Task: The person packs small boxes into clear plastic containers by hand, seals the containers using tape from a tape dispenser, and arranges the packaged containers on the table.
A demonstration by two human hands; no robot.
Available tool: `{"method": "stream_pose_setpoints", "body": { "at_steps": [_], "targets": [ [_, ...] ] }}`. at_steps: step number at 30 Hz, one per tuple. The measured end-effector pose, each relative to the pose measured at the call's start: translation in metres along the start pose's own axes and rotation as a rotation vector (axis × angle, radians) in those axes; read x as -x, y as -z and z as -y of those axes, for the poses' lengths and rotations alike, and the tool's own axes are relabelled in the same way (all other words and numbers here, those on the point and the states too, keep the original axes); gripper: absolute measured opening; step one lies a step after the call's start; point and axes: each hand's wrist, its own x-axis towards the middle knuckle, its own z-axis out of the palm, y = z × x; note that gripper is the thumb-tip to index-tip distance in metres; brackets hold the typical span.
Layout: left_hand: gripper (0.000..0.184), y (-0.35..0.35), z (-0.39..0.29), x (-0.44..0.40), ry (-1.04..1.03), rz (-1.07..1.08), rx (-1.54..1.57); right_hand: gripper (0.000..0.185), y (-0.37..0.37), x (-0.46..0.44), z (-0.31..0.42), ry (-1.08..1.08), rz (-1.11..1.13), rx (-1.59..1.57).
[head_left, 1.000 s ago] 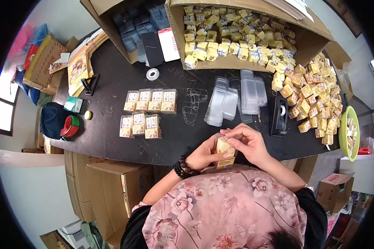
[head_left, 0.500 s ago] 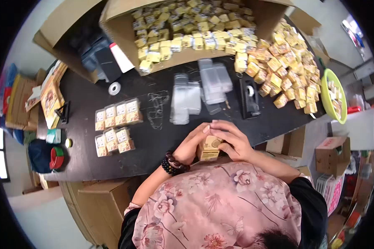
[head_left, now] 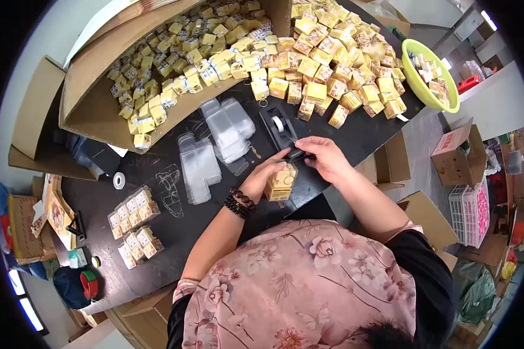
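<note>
Black surface (head_left: 183,225), yellow boxes (head_left: 332,72) heaped toward its far side.
Left hand (head_left: 261,179), curled round the carton (head_left: 282,181), hides part of it; the right hand (head_left: 327,160), earlier against that carton, is now at the tape dispenser's (head_left: 280,134) near end, fingertips bunched, any hold impossible to tell.

A broad, black-topped table (head_left: 183,230) is filling the middle. A pale, plain wall (head_left: 55,29) is standing at upper left, a two-pane window (head_left: 31,314) is glowing white at lower left, and grey flooring (head_left: 416,163) is showing past the table's right edge.
</note>
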Motion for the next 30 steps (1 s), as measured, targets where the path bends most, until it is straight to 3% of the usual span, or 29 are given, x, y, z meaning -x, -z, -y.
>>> {"method": "stream_pose_setpoints", "body": {
  "at_steps": [7, 10, 11, 13, 14, 17, 20, 23, 25, 27, 28, 30],
  "targets": [
    [0.068, -0.006, -0.003, 0.003, 0.017, -0.001, 0.007, 0.007, 0.005, 0.010, -0.055, 0.103, -0.134, 0.155],
    [0.066, -0.005, 0.002, 0.006, 0.018, 0.002, 0.013, 0.011, 0.003, 0.009, -0.068, 0.194, -0.212, -0.052],
    [0.061, -0.008, 0.004, 0.009, -0.067, -0.050, -0.010, 0.011, 0.007, 0.015, -0.066, 0.195, -0.213, -0.058],
    [0.056, -0.016, 0.002, 0.020, -0.248, -0.190, -0.146, 0.010, 0.003, 0.035, -0.039, 0.092, -0.069, -0.126],
    [0.056, -0.018, -0.001, 0.023, -0.248, -0.190, -0.149, 0.010, 0.000, 0.041, -0.034, 0.140, 0.007, -0.139],
    [0.053, -0.028, -0.003, 0.029, -0.451, -0.254, -0.511, 0.014, -0.016, 0.058, -0.019, 0.080, 0.137, -0.039],
    [0.052, -0.033, -0.008, 0.032, -0.562, -0.268, -0.719, 0.015, -0.027, 0.058, -0.021, -0.015, 0.115, 0.030],
    [0.052, -0.035, -0.015, 0.037, -0.638, -0.264, -0.909, 0.020, -0.027, 0.056, -0.027, -0.066, 0.129, 0.064],
    [0.051, -0.027, -0.010, 0.037, -0.554, -0.258, -0.777, 0.025, -0.026, 0.051, -0.034, -0.069, 0.148, 0.074],
    [0.051, -0.025, -0.009, 0.034, -0.469, -0.247, -0.646, 0.036, -0.023, 0.043, -0.048, 0.263, 0.051, 0.508],
    [0.050, -0.025, -0.010, 0.033, -0.404, -0.266, -0.574, 0.036, -0.023, 0.041, -0.052, 0.258, 0.046, 0.502],
    [0.049, -0.025, -0.010, 0.028, -0.332, -0.283, -0.498, 0.041, -0.021, 0.038, -0.058, 0.802, 0.005, 0.786]
  ]
}}
